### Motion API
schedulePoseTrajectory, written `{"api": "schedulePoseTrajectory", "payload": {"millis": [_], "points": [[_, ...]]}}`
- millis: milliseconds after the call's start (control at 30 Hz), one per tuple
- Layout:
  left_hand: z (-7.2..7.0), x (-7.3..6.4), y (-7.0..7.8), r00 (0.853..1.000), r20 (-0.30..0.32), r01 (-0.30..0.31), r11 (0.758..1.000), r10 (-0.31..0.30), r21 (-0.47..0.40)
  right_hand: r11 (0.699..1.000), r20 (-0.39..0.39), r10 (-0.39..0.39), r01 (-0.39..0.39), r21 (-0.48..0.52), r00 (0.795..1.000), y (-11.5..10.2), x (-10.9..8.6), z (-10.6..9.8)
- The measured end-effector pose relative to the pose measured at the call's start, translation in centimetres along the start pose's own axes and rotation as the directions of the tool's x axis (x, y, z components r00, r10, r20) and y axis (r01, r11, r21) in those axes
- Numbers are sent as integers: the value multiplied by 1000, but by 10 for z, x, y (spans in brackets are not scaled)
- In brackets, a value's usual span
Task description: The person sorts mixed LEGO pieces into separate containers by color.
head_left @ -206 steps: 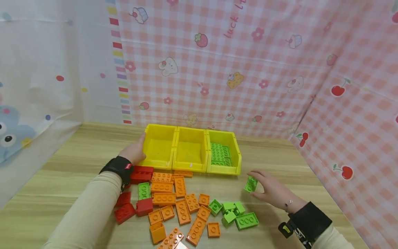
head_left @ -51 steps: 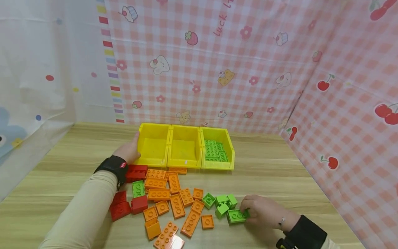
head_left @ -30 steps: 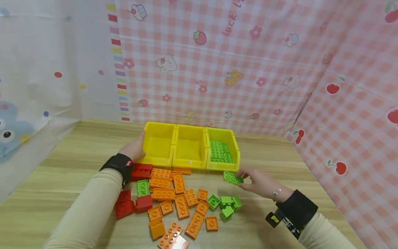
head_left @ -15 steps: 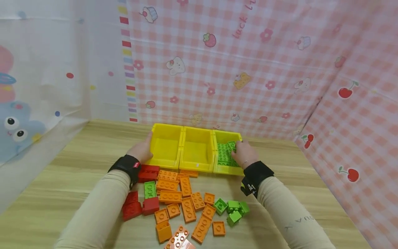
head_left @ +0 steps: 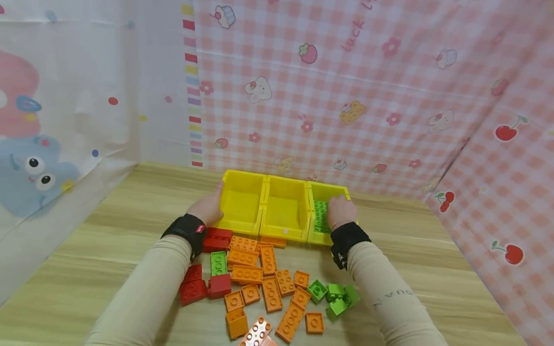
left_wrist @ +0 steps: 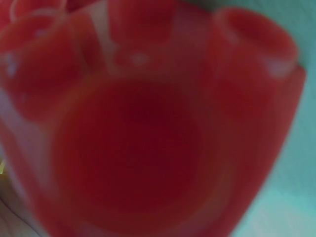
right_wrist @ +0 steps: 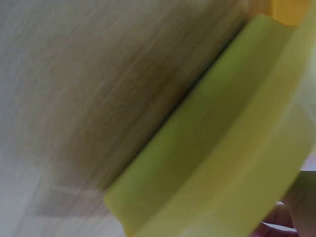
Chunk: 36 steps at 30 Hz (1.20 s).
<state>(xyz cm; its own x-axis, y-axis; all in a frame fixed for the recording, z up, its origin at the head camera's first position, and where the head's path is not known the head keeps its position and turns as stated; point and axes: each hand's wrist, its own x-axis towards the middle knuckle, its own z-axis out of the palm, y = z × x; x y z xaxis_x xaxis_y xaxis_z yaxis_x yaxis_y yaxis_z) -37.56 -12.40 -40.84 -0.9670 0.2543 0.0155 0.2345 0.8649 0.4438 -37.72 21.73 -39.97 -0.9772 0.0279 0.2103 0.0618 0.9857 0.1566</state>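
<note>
My left hand (head_left: 207,210) lies against the outer left wall of the left yellow bin (head_left: 242,226), fingers along that side and thumb near its front corner. My right hand (head_left: 342,211) reaches into the right yellow bin (head_left: 320,239), over the green bricks (head_left: 320,211) lying there studs up. Its fingertips are hidden in the head view, so whether it still holds a brick does not show. In the right wrist view, parts of fingers (right_wrist: 279,217) show below the yellow bin wall (right_wrist: 197,163). A red brick (left_wrist: 138,148) fills the left wrist view, blurred.
The middle yellow bin (head_left: 283,233) has no bricks in it. In front lie orange bricks (head_left: 246,274), red bricks (head_left: 220,286), a green brick (head_left: 218,263) among them, and a cluster of green bricks (head_left: 337,300) at right. Patterned cloth (head_left: 303,96) hangs behind.
My right hand took a long green brick from the front right and carried it into the right bin; it is now out of sight beneath the hand. My left hand stays at the left bin.
</note>
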Motion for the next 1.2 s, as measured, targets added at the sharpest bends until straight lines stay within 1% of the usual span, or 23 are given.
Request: {"api": "schedulePoseTrajectory", "payload": {"millis": [67, 200, 433, 700, 867, 1000, 1100, 1200], "points": [[0, 0, 2, 1000, 0, -5, 1000, 5, -2, 1000, -1, -12, 12, -28, 1000, 2, 0, 2], [2, 1, 5, 1000, 1, -8, 1000, 8, -10, 997, 30, -27, 29, -69, 999, 6, 1, 4], [4, 2, 7, 1000, 9, 4, 1000, -4, -9, 993, 57, -65, 70, -91, 996, 11, -3, 4], [6, 3, 8, 1000, 19, 6, 1000, -6, -8, 988, 153, -108, 123, -93, 982, 13, -10, 2], [5, 3, 4, 1000, 12, -10, 1000, 10, -4, 982, 152, -160, 172, -74, 975, 14, -12, -2], [4, 3, 0, 999, -5, -37, 999, 37, 0, 979, 146, -186, 196, -59, 972, 15, -13, -1], [4, 2, -1, 999, -15, -50, 999, 50, 2, 977, 136, -200, 208, -45, 970, 15, -14, 0], [1, 0, -1, 999, -13, -51, 999, 51, -1, 970, 106, -237, 240, -24, 966, 16, -21, -2]]}}
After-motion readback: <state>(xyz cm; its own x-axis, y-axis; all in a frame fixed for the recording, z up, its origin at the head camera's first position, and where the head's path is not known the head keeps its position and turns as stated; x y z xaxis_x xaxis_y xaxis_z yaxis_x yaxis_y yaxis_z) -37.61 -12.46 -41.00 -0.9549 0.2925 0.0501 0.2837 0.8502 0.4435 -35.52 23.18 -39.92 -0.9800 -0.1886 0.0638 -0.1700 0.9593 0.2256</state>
